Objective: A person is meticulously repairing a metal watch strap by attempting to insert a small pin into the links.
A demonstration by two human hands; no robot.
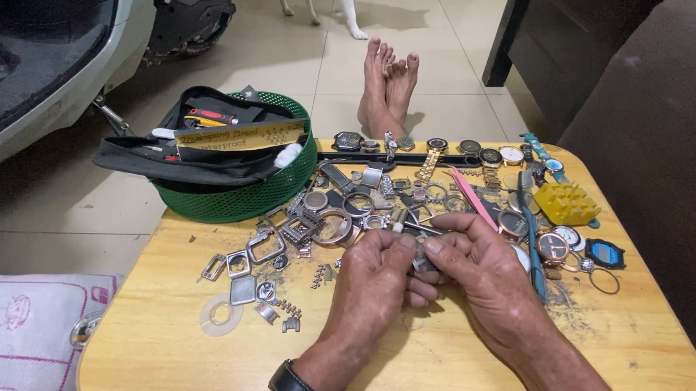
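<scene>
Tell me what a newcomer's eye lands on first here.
First, the two hands meeting over the table's middle: the left hand and right hand pinch a small metal watch part between them. Behind them lies a scatter of watch cases and bands, with a green mesh basket at the far left and a yellow block at the right.

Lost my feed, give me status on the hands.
Left hand and right hand pinch one small metal watch part together. Loose watch cases crowd the table just beyond.
</scene>
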